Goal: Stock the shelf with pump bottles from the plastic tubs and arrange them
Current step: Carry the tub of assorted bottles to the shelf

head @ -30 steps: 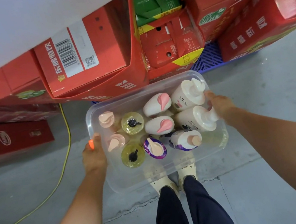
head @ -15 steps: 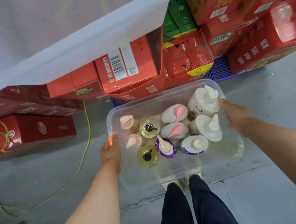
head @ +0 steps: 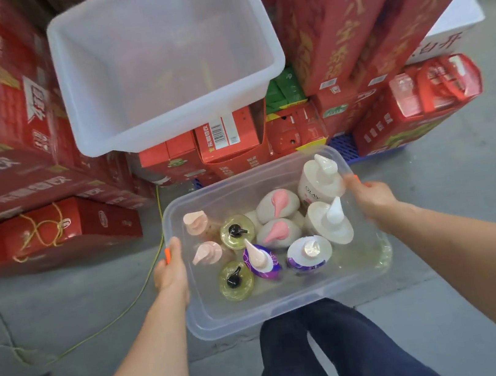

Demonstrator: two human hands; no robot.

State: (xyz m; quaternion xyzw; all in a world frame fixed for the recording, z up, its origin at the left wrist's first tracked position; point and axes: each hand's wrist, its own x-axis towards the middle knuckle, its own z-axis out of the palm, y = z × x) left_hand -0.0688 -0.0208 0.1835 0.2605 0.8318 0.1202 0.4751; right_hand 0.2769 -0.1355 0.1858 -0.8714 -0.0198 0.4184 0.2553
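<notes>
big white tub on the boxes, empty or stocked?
Empty as far as visible: the large white plastic tub shows bare translucent walls and floor, no bottles inside.

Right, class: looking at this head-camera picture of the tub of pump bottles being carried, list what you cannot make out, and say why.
- Fingers of the left hand: head view, wrapped under the clear tub rim.
- Fingers of the right hand: head view, curled over the tub's far side.
- Labels on most pump bottles: seen from above, caps hide them.
- The shelf: not in the frame.
- Print on the red cartons: blurred.
</notes>
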